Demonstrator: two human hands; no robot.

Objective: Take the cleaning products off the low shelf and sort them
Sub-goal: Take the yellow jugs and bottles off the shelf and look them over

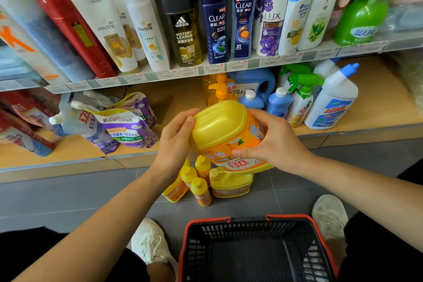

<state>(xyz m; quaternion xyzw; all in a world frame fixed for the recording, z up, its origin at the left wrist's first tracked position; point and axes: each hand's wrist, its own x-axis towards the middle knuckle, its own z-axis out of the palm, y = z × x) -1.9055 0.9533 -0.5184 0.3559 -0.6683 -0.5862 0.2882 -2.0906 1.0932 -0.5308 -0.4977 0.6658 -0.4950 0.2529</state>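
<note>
Open grey floor (pixel 68 197) separated low shelf (pixel 75 158) edge from basket (pixel 206 221); above it, left hand (pixel 176 142) and right hand (pixel 272 142) gripped the yellow jug (pixel 224 128), inverted, long axis tilted, base toward the shelf.

I read the big yellow plastic jug (pixel 219 126) as smooth and softly glossy, and its orange label (pixel 240 146) as shinier. The purple refill pouches (pixel 128 128) are crinkled glossy film. The pale low shelf board (pixel 375 112) looks like matt wood laminate. The grey floor tiles (pixel 68 194) are dull and smooth. The black lattice basket with red rim (pixel 206 221) is hard matt plastic.
</note>
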